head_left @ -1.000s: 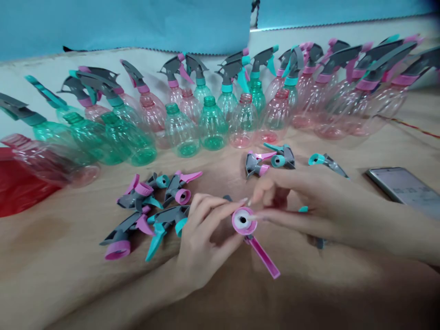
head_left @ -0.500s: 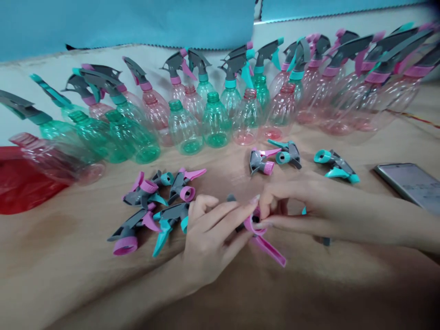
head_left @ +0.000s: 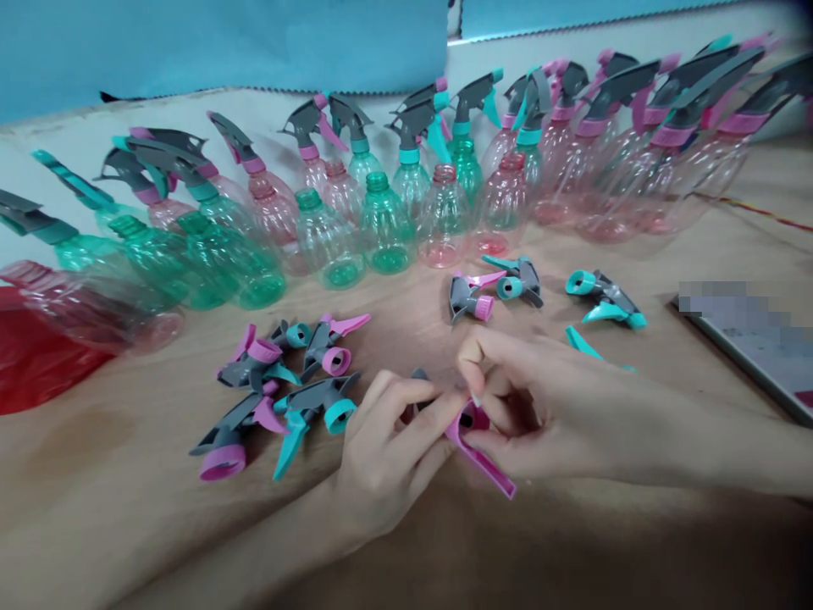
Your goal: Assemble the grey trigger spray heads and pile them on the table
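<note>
While left hand (head_left: 381, 462), right hand (head_left: 546, 411) fingers pinch pink trigger (head_left: 488, 468) — loose triggers (head_left: 318, 396) close left.

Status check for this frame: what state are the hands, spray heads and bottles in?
pink spray head: off any bottle, gripped by both hands.
left hand: fingers closed on the pink spray head.
right hand: fingers closed on it too.
loose spray heads: unattached, lying on the table.
front bottles: standing, uncapped.
rear bottles: spray heads fitted.
</note>
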`<move>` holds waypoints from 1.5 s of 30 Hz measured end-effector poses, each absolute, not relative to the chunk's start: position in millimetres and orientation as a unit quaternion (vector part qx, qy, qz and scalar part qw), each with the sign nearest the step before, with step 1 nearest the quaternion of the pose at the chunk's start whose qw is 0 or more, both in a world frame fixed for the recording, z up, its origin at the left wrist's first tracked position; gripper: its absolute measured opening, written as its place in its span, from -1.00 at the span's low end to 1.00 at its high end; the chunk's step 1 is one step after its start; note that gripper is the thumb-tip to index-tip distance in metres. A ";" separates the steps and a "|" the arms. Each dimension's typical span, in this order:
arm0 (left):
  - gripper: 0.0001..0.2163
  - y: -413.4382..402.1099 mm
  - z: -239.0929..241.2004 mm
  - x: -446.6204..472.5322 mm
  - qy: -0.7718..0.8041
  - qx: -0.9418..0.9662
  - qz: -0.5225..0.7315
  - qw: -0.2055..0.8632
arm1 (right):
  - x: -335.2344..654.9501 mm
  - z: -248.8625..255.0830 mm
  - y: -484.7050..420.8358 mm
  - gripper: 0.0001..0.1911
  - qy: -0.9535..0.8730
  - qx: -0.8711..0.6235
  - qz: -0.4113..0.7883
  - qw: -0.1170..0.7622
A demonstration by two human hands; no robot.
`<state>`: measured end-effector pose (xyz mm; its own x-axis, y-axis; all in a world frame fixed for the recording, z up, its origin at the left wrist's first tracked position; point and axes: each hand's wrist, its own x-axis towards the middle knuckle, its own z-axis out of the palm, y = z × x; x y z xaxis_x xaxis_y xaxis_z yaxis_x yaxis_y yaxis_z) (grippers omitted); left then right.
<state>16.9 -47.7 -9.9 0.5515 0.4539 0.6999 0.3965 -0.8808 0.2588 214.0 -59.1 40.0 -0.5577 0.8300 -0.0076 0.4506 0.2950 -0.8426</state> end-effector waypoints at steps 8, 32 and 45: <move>-0.83 -45.7 -9.8 16.0 0.248 0.884 0.397 0.004 | 208.0 35.7 -64.8 -0.69 -0.745 -0.434 0.432 0.263; -0.86 -46.4 -9.1 22.3 0.245 0.880 0.407 0.016 | 200.3 41.6 -75.2 -0.80 -0.792 -0.502 0.255 0.234; -0.80 -41.9 -11.1 18.8 0.244 0.880 0.406 0.031 | 215.8 47.9 -56.7 -0.85 -0.786 -0.448 0.374 0.205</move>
